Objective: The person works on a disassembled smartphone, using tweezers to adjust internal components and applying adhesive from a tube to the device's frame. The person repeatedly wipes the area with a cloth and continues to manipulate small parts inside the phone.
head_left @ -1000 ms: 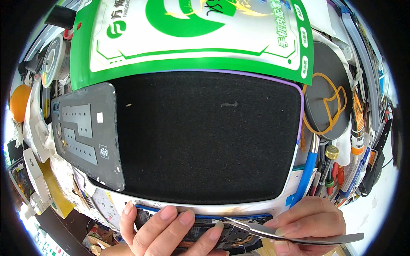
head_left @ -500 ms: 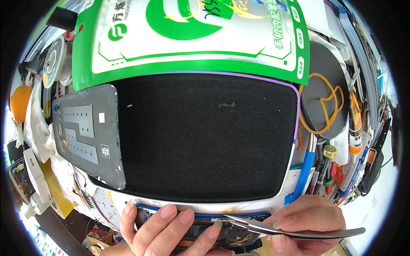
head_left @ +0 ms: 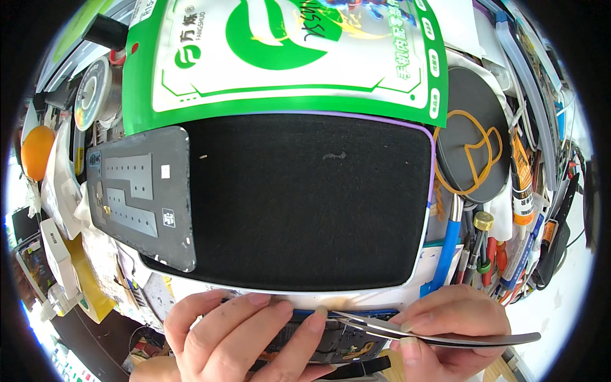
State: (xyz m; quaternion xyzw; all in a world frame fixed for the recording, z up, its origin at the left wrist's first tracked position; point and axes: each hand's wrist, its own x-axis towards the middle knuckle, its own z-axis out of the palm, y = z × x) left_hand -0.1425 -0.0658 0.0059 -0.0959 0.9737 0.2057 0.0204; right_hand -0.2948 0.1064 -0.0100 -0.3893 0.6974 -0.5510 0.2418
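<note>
My left hand grips an opened phone along the bottom of the view, its fingers over the blue top edge and covering much of the exposed inner parts. My right hand pinches curved black-and-silver tweezers; their tips reach the phone's top edge beside one of my left fingertips. Just beyond is a black padded mat with a pale, purple-tinted rim. A detached dark back panel with grey plates lies over the mat's left side.
A green-and-white package covers the far side. A round black pad with an orange band, a blue-handled tool, tubes and screwdrivers crowd the right. A solder spool, orange object and white box crowd the left.
My left fingers have moved upward and left, now covering more of the phone's top edge. The tweezers and right hand have risen slightly. The surroundings have shifted a little in view.
</note>
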